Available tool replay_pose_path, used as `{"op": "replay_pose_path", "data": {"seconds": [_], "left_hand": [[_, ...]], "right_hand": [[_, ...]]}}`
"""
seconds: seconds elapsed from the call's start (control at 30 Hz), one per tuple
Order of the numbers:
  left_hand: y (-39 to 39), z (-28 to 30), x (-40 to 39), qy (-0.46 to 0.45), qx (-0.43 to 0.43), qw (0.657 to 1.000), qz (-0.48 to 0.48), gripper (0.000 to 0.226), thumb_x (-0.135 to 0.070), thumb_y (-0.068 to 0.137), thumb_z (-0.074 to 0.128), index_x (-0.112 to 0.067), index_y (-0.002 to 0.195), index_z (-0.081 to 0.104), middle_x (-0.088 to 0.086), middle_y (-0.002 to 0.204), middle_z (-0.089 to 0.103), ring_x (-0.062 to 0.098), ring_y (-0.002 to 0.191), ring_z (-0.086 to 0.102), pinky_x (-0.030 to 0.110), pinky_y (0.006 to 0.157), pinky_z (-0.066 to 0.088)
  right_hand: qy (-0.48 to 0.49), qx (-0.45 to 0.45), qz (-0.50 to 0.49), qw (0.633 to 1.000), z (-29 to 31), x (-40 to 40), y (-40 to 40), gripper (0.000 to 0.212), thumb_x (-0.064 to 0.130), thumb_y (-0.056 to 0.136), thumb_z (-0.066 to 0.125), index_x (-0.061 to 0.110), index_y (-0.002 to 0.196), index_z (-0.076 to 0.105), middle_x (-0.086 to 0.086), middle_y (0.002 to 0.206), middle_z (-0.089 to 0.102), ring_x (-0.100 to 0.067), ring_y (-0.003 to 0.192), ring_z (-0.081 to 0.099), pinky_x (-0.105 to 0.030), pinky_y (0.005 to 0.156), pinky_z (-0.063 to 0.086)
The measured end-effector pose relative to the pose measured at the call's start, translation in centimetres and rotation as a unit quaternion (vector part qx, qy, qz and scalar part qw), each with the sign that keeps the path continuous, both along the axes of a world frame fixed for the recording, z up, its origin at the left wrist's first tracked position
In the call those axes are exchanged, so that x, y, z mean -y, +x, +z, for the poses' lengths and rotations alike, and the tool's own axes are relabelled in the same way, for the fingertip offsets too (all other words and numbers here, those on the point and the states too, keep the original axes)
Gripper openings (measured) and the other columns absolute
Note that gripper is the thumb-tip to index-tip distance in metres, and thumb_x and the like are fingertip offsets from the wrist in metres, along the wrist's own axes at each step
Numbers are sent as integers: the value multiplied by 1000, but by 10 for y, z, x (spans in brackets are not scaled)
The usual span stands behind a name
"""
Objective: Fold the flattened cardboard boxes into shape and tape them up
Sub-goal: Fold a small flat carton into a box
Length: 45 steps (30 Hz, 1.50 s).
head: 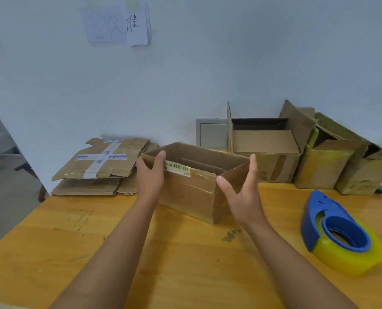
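A: Right, biggest first: the table holds it all. What's on it?

B: Three made-up boxes along the wall at the right, a flat stack at the left, and the open box in the middle, standing upright with its top open.

A: And the hands?

B: The left hand grips the box's left end, thumb over the rim. The right hand is spread open at the right end, fingers against the side panel; whether it presses or only touches, I can't tell.

A: So the step is squaring it?

B: I'd judge so. Push both ends evenly so the corners come true, keep the base flat on the wood, and don't crush the rim.

A: Then tape?

B: The dispenser lies near the right hand, untouched.
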<state>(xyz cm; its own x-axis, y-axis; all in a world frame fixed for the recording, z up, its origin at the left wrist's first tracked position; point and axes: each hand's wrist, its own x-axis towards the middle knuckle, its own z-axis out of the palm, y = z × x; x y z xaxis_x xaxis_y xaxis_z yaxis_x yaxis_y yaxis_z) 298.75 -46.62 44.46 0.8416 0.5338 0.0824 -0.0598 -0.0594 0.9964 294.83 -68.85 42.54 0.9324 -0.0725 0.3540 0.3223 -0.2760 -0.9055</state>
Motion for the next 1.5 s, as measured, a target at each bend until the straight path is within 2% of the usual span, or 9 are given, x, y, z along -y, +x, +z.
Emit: {"op": "replay_pose_path", "data": {"seconds": [0.13,0.33,0.4,0.57,0.7,0.87,1.1,1.3,1.5], "left_hand": [[-19,0,8,-23,5,1000,-11,56,-74,73,56,-35,113,52,-11,108,58,5,101,54,33,80,43],[-51,-11,25,31,73,995,-54,66,-74,79,55,-42,135,42,-27,119,55,-12,106,54,11,73,46],[-58,-17,29,42,93,992,-78,72,-67,83,59,-45,146,30,-31,127,49,-21,107,50,4,75,47],[-69,-17,32,45,117,986,-107,61,-58,85,61,-69,134,27,-41,130,46,-21,116,47,1,80,43],[-75,-25,32,75,108,986,-97,50,-51,92,58,-76,125,32,-47,116,49,-14,112,52,10,81,52],[-72,-35,30,103,102,986,-87,57,-68,84,51,-57,138,37,-8,137,50,15,125,52,39,94,55],[-68,-41,29,92,72,990,-83,45,-63,91,42,-44,130,54,-1,129,57,15,120,54,41,96,52],[-65,-37,25,83,79,990,-81,39,-65,91,41,-38,105,66,0,111,66,22,111,58,51,92,52],[-63,-39,20,113,79,987,-77,32,-58,97,41,-40,101,67,-9,101,69,24,109,58,53,92,50]], "right_hand": [[23,-16,65,997,7,-3,3,98,73,76,52,53,153,-4,60,127,6,43,112,14,1,90,28],[-1,0,45,999,-7,7,2,73,72,86,34,52,149,3,41,152,3,28,135,0,-16,113,9],[4,-10,63,998,-6,9,1,75,75,83,40,57,146,3,43,151,4,23,140,5,-23,119,14],[56,-28,123,990,6,9,0,70,78,72,62,83,128,19,8,160,35,-14,144,39,-47,114,41],[35,-37,113,992,6,12,5,85,81,72,55,64,145,17,5,158,37,-18,143,40,-43,112,43],[25,2,65,998,-2,15,6,69,65,81,55,42,141,30,-1,148,42,-21,134,46,-51,108,45],[0,12,72,997,-6,21,9,39,61,84,55,55,121,50,27,132,42,15,121,43,-36,108,44],[22,-11,82,996,-4,20,9,19,59,88,59,74,99,57,5,140,50,-13,127,52,-45,105,48],[12,-20,83,996,-3,20,9,22,59,91,52,80,95,53,0,138,53,-19,126,54,-47,103,49]]}}
